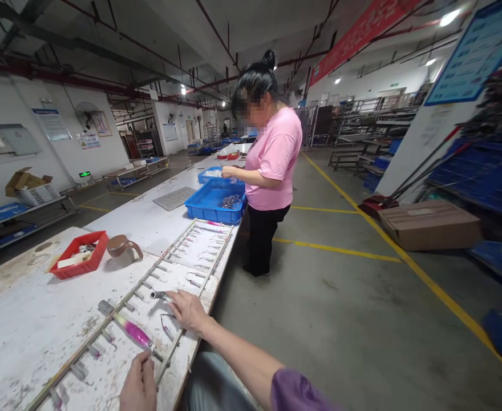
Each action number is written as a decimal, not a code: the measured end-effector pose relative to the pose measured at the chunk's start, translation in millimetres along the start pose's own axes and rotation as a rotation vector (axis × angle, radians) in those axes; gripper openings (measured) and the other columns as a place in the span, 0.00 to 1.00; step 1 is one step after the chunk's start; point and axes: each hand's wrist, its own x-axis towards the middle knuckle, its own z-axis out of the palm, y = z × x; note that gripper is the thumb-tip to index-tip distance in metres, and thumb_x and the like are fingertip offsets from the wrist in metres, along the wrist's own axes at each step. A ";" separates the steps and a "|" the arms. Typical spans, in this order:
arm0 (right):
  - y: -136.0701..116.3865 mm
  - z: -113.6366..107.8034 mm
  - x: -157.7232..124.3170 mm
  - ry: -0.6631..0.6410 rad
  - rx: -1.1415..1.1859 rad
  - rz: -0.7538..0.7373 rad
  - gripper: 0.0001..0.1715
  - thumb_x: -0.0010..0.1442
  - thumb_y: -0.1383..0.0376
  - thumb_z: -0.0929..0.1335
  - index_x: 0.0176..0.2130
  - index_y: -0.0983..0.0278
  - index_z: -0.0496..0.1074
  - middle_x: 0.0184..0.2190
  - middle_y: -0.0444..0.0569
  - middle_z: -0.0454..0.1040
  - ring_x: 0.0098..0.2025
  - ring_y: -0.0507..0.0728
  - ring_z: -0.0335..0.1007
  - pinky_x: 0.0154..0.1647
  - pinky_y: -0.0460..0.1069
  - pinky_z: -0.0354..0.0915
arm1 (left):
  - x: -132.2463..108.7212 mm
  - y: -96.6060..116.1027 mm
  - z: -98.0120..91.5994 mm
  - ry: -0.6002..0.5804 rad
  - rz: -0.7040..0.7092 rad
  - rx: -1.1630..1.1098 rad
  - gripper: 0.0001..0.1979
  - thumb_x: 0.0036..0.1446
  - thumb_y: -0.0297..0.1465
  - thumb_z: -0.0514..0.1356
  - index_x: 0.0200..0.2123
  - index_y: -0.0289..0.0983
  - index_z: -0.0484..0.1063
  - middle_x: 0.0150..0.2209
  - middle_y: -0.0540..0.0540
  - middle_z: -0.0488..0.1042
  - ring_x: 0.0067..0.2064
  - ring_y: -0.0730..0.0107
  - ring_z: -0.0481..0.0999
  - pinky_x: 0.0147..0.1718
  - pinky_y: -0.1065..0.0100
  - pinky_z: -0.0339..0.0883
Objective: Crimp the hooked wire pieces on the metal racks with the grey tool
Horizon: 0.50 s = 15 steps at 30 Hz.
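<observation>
My right hand (189,311) is over the rack with its fingers closed round a short grey metal tube (158,295), its open end facing left. My left hand (138,383) is lower down, thumb and fingers pressed together close to the lower end of a magenta and pale yellow lure-shaped piece (134,331). What those fingers pinch, if anything, I cannot make out. That piece lies slantwise across a ladder-like rack (125,299) of two long rails. Small grey stubs with thin wire hooks line both rails, and a bent hook (165,325) hangs below my right hand.
A red tray (80,257) of small parts and a brown mug (122,248) stand on the white table (28,319). Farther along are a grey mat (175,198) and a blue crate (214,214) with metal pieces. A co-worker (274,148) in pink stands at the table's right edge.
</observation>
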 end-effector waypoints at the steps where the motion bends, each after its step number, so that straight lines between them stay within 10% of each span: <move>1: -0.2 -0.1 0.1 0.000 0.002 0.000 0.22 0.76 0.58 0.64 0.64 0.59 0.70 0.43 0.51 0.79 0.42 0.59 0.75 0.44 0.50 0.69 | -0.9 1.7 0.1 0.006 -0.002 0.005 0.19 0.61 0.46 0.53 0.45 0.42 0.76 0.39 0.43 0.85 0.44 0.51 0.85 0.45 0.59 0.77; 15: -1.8 -2.7 -0.8 0.005 -0.009 -0.007 0.22 0.74 0.59 0.66 0.64 0.58 0.70 0.42 0.49 0.79 0.41 0.57 0.74 0.42 0.48 0.67 | -1.5 2.1 3.2 0.063 -0.042 -0.063 0.17 0.58 0.47 0.55 0.42 0.45 0.76 0.38 0.46 0.85 0.45 0.48 0.85 0.48 0.56 0.77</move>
